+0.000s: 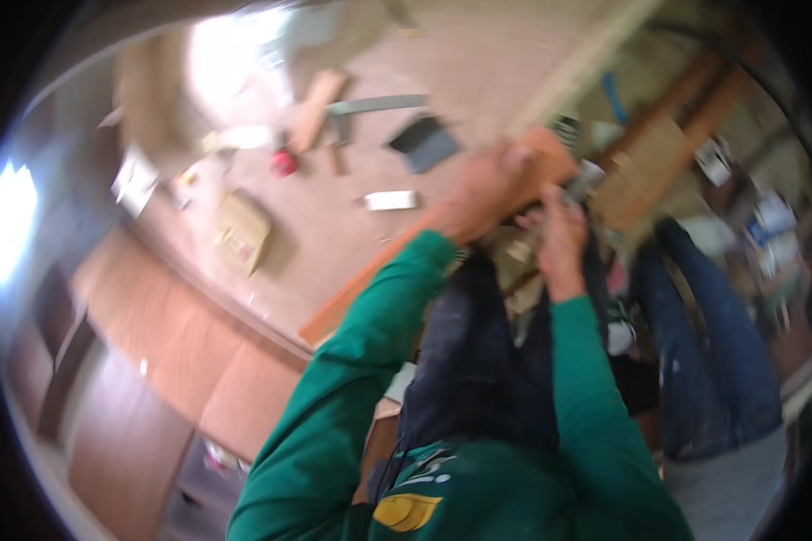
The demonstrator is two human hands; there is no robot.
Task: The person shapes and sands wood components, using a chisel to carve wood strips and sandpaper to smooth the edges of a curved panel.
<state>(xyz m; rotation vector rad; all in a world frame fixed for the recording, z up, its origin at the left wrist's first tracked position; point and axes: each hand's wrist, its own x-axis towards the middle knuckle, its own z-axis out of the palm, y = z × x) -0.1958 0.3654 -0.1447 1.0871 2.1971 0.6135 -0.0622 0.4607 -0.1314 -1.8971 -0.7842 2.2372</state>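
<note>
A long orange-brown wooden board point(549, 155) runs slantwise along the near edge of the work surface, its far end wider and close to my hands. My left hand point(485, 187) lies over the board near that end, its fingers closed on it. Just right of it, my right hand point(561, 236) is raised below the board's end with its fingers bent. A small grey thing point(586, 178) shows at its fingertips; blur hides what it is.
On the brown table point(334, 243) lie a dark grey sanding pad or block point(424, 142), a white block point(391, 200), a yellowish container point(242, 230), a red round object point(284, 162) and wood pieces point(320, 106). Another person's legs point(708, 347) are at the right. Wooden panels point(180, 334) stand left.
</note>
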